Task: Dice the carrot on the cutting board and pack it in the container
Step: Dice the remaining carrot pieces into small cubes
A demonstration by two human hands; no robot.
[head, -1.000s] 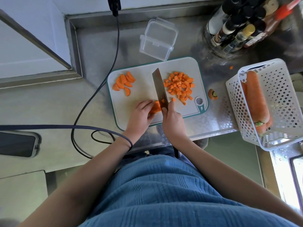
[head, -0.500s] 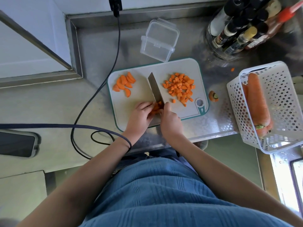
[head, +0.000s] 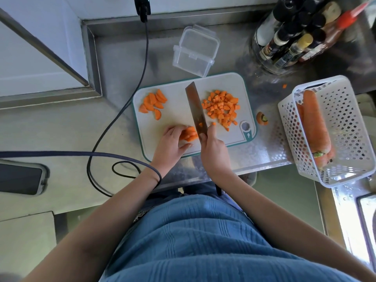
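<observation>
Head view: right hand (head: 213, 149), fingers clenched on the knife (head: 196, 110); left hand (head: 169, 144) fingers grasp carrot slices (head: 189, 133) on the cutting board (head: 179, 117). Diced pile (head: 221, 107) at the blade's 3 o'clock; open container (head: 195, 50) at the board's 12 o'clock.

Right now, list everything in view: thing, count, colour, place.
plastic cutting board: one, white with teal rim, counter centre
diced carrot cubes: one pile, orange, board right
half-moon carrot slices: several, orange, board left
clear plastic container: one, open, behind board
cleaver knife: one, dark blade, over board
perforated basket: one, white, right
whole carrots: at least two, orange, in basket
carrot top: one, right of board
bottles: several, back right
phone: one, left
left hand: on carrot slices
right hand: grip on knife
</observation>
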